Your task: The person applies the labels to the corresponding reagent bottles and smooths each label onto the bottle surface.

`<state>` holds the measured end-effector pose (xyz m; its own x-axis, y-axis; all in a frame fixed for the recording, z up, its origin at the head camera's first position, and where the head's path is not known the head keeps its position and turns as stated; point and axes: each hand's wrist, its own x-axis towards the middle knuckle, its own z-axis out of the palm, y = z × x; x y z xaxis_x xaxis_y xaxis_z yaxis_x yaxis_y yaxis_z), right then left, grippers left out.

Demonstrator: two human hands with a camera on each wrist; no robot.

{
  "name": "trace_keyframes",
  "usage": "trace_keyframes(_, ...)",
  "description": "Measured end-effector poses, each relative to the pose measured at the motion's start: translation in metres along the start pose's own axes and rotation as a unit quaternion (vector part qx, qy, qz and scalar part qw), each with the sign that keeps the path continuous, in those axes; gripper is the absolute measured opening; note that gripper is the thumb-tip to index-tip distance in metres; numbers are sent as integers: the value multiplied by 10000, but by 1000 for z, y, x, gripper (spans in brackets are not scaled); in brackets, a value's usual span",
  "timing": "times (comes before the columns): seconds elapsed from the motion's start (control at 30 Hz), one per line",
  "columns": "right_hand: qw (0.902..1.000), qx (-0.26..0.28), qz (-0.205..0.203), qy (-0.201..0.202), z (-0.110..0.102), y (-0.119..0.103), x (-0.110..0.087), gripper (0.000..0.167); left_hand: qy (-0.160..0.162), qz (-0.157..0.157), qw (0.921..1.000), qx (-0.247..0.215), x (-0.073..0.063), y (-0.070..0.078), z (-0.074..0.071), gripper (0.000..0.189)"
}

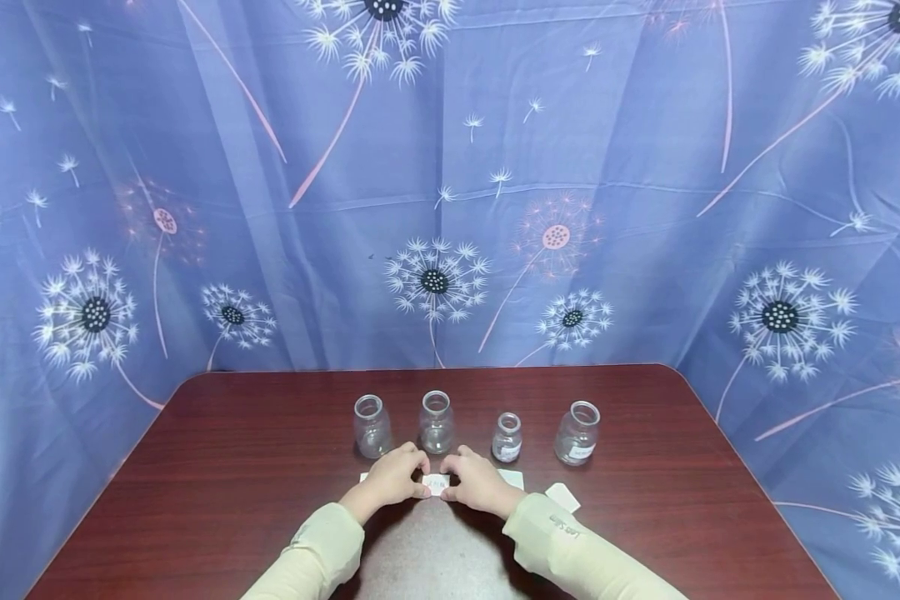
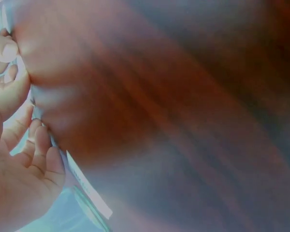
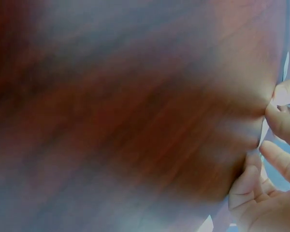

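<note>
Blue fabric (image 1: 435, 167) printed with white and pink dandelions hangs behind and on both sides of a dark red-brown table (image 1: 232, 467), whose surface shows a pale glare near the person. Both hands meet over a small white slip (image 1: 436, 484) with writing on it, which lies between them. The left hand (image 1: 393, 475) pinches its left end between thumb and finger, and the right hand (image 1: 478, 479) pinches its right end the same way, the middle left uncovered. Pale sleeves (image 1: 562, 533) reach down to both wrists. More white paper shows partly behind the right hand (image 1: 511, 478), while a further white piece (image 1: 562, 497) lies beside the right cuff. Past the hands, four open glass jars stand upright in a row: the leftmost jar (image 1: 372, 429), the second jar (image 1: 437, 425) just beyond the slip, the small labelled jar (image 1: 507, 437) and the rightmost jar (image 1: 577, 429), also labelled.
</note>
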<state>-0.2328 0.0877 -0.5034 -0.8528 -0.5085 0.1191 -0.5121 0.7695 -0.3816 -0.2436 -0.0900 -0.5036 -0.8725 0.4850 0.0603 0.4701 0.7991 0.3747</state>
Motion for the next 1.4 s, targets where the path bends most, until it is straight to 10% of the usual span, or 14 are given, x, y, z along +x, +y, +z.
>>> trace_keyframes(0.53,9997,216,29,148,-2,-7,-3,19,419,125,9989,-176,-7,2,0,35)
trace_keyframes(0.8,9910,1185,-179,590,-4,-4,-7,14,436,101,9894,-1385,-13,-3,-5,16)
trace_keyframes(1.1,9405,3336,281,590,-12,-8,-10,7,1006,92,9786,-1791,-21,3,-6,8)
trace_keyframes(1.4,8985,4350,441,374,-29,-27,-21,8,1717,193,9668,-1882,-22,15,-9,8)
